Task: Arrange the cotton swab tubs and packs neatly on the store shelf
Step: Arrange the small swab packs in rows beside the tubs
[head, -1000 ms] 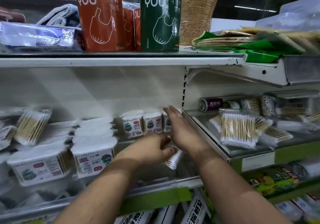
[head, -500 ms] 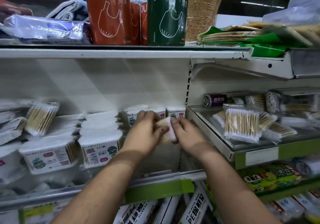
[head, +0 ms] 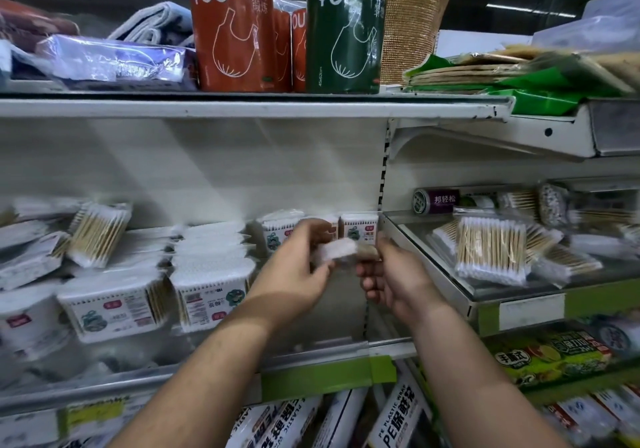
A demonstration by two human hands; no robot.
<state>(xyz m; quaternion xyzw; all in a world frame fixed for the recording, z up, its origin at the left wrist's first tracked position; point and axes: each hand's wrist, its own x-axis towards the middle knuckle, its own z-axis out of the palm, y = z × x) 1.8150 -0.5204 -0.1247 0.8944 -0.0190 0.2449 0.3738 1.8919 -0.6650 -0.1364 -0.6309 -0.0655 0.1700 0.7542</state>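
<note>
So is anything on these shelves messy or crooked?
Yes. On the right shelf, the cotton swab packs lie jumbled at different angles. At far left, one swab pack leans tilted against the stacked tubs. Both hands hold a blurred pack mid-air.

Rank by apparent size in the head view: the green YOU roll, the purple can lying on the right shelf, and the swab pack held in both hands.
1. Green YOU roll, clearly largest.
2–3. Swab pack and purple can look alike; the pack is blurred, partly covered by the hands and nearer the camera, so unranked.
</note>
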